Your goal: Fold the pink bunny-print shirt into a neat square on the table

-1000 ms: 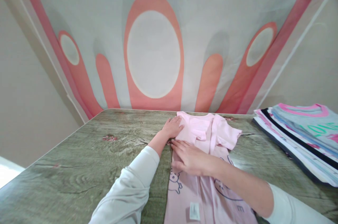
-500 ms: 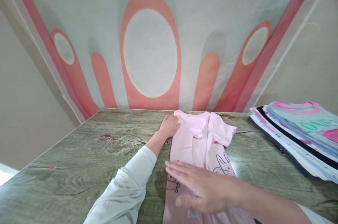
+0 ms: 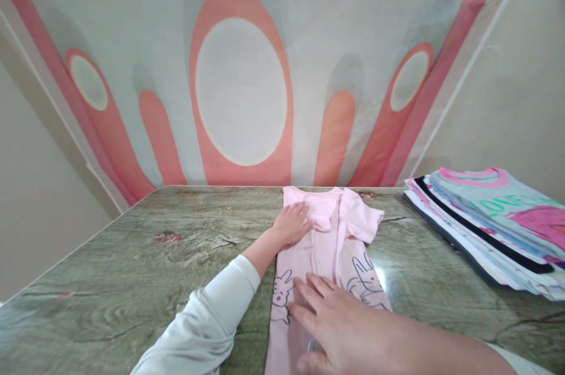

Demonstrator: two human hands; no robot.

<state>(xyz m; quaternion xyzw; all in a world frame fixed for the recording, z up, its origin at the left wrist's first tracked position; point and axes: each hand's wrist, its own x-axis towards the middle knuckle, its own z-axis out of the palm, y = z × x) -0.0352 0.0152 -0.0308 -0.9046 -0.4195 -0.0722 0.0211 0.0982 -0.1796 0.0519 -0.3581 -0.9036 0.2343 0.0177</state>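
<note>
A pink T-shirt (image 3: 324,251) with line-drawn rabbits lies on the table, its left side folded inward and a short sleeve sticking out on the right. My left hand (image 3: 292,224) rests flat on the folded part near the collar, fingers stretched out. Lower down, my right hand (image 3: 333,319) is over the middle of the shirt with its fingers spread. Whether the right palm presses on the cloth or hovers just above, I cannot tell. My right forearm hides the shirt's lower right portion.
At the right stands a stack of folded clothes (image 3: 481,239), topped by a grey shirt (image 3: 494,192) with pink trim. The wood-patterned table (image 3: 185,269) ends at a wall (image 3: 150,22) with a pink and white design.
My left hand has moved from the shirt's left edge inward onto the folded cloth. My right hand has spread its fingers and shifted slightly, uncovering the left rabbit print. The view has turned slightly right.
</note>
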